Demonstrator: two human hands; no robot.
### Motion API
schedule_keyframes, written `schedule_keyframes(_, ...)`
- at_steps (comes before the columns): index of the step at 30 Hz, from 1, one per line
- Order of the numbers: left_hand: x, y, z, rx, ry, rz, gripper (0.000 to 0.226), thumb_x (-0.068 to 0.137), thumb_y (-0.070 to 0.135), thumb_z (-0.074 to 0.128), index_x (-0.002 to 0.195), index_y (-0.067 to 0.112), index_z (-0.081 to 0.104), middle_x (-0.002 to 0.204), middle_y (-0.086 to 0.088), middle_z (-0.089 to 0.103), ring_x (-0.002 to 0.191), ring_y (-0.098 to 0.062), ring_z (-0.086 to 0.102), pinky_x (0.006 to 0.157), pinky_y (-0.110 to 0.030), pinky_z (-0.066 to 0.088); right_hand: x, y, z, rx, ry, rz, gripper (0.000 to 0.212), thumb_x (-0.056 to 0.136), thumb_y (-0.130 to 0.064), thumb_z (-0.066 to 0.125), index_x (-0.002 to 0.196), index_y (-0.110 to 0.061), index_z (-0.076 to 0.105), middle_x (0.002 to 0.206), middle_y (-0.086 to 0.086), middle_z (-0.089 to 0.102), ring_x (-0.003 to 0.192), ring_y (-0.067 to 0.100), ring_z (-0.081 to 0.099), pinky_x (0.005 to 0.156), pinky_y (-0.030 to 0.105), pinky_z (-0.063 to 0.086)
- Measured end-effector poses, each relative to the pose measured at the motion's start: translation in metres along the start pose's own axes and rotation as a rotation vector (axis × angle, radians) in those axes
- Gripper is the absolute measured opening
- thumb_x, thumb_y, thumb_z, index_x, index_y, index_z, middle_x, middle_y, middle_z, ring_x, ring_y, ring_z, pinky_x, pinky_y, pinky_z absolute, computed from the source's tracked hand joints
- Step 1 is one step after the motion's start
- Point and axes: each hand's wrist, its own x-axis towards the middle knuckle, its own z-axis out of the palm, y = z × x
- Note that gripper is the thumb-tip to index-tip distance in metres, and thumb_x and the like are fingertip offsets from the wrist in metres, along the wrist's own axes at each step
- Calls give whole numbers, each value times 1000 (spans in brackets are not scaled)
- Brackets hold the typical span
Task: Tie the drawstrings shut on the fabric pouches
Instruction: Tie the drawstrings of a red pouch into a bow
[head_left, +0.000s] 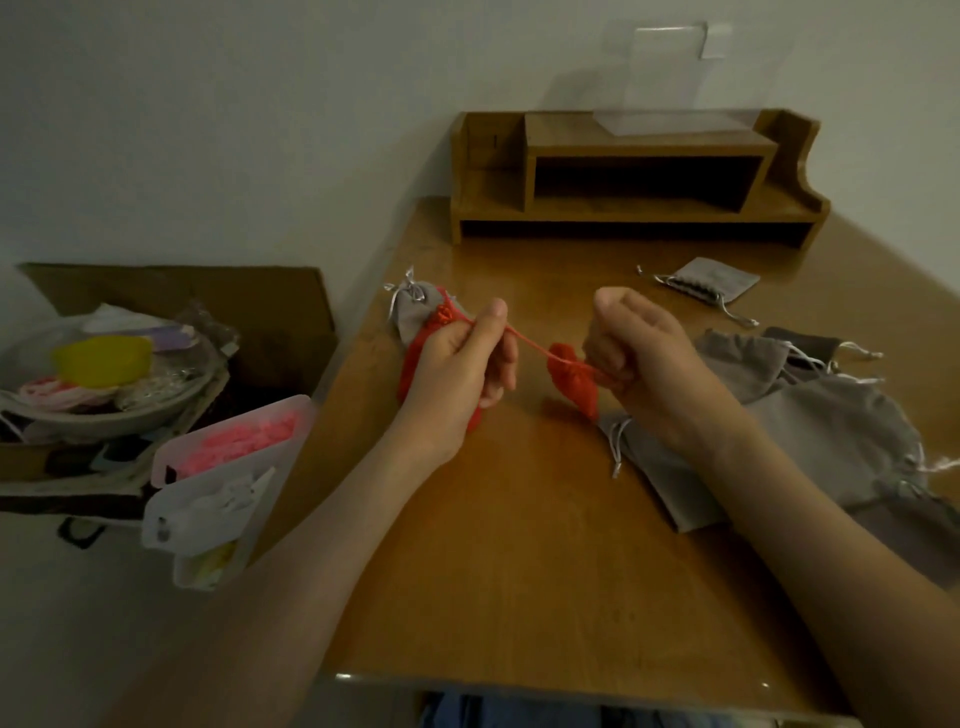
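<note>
Two bare hands hover above the middle of a brown wooden table (519, 519), with a small red fabric pouch (574, 382) hanging between them. The left hand (457, 364) pinches a thin red drawstring (524, 340) between thumb and forefinger, and the cord runs taut down and right to the pouch's gathered mouth. The right hand (639, 358) is curled into a fist just right of the pouch. It seems to grip the drawstring's other end, though the fingers hide the cord itself.

Partly behind the left hand, by the table's left edge, lie a second red pouch (410, 364) and a grey pouch with a silver ribbon bow (410, 306), touching each other. To the far right a small flat grey pouch (711, 280) lies alone. On the right side is a loose heap of larger grey fabric pouches (831, 431), under the right forearm.

At the far end stands a wooden desk organiser (634, 176). Left of the table are a cluttered cardboard box (291, 312) and a clear plastic packet of pink pieces (234, 441).
</note>
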Motion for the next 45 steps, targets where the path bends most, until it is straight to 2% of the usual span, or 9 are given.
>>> schedule_keyframes(3, 0, 2, -2, -100, -13, 19, 35, 85, 39, 51, 61, 13, 54, 46, 0, 47, 35, -6, 32, 37, -18, 20, -4, 0, 10, -176, -167, 54, 16, 81, -28, 62, 90, -16, 58, 55, -5, 44, 47, 8, 36, 45, 19, 29)
schedule_keyframes(8, 1, 2, -2, -170, -74, 37, 33, 84, 33, 54, 57, 18, 64, 44, 1, 47, 33, -6, 32, 36, -19, 17, -5, 8, 20, -293, -216, 49, 16, 81, -25, 62, 86, -9, 60, 56, 4, 45, 44, 8, 38, 43, 16, 32)
schedule_keyframes(14, 2, 1, -3, -93, -151, 26, 34, 89, 37, 48, 92, 10, 69, 45, 1, 41, 37, -9, 27, 39, -25, 16, -5, 8, 16, -199, -275, 15, 17, 87, -24, 57, 86, -8, 57, 51, 1, 42, 42, 11, 32, 44, 23, 24)
schedule_keyframes(17, 0, -2, -3, 81, -121, 68, 31, 92, 37, 47, 110, 19, 66, 47, 3, 39, 40, -10, 28, 39, -23, 20, -5, 9, 16, -199, -297, -6, 16, 89, -22, 58, 88, -6, 58, 52, 1, 43, 43, 10, 33, 44, 20, 27)
schedule_keyframes(21, -1, -8, -4, 376, -38, 235, 18, 99, 22, 48, 100, 25, 66, 66, 18, 57, 62, 2, 51, 59, -13, 39, -5, 8, 14, -149, -284, -21, 16, 88, -23, 60, 90, -6, 59, 53, 3, 42, 44, 12, 32, 44, 24, 25)
schedule_keyframes(24, 1, -9, -4, 531, 5, 325, 14, 96, 22, 52, 90, 28, 63, 87, 13, 56, 85, 2, 53, 77, -12, 40, -5, 6, 14, -90, -230, -24, 13, 88, -22, 60, 88, -9, 62, 52, 3, 40, 45, 14, 29, 47, 29, 18)
schedule_keyframes(30, 3, -13, -3, 384, -109, 173, 14, 95, 22, 56, 87, 29, 66, 87, 6, 65, 88, -8, 60, 82, -30, 47, -3, 10, 15, 51, -138, 10, 14, 88, -23, 57, 86, -12, 65, 49, 0, 40, 47, 14, 32, 51, 29, 22)
schedule_keyframes(37, 3, -14, 1, 308, -87, 116, 13, 87, 41, 58, 95, 34, 67, 105, -7, 67, 98, -22, 63, 89, -32, 49, 0, 15, 15, 48, -120, -16, 20, 88, -23, 56, 100, -14, 69, 48, 0, 40, 46, 13, 32, 51, 28, 24)
schedule_keyframes(45, 5, -18, -2, 299, 14, 117, 14, 86, 37, 63, 83, 24, 66, 75, 8, 66, 75, -9, 61, 73, -33, 47, -1, 18, 21, -215, -132, -132, 29, 96, -13, 50, 121, -22, 61, 75, 18, 51, 54, 9, 43, 52, 19, 38)
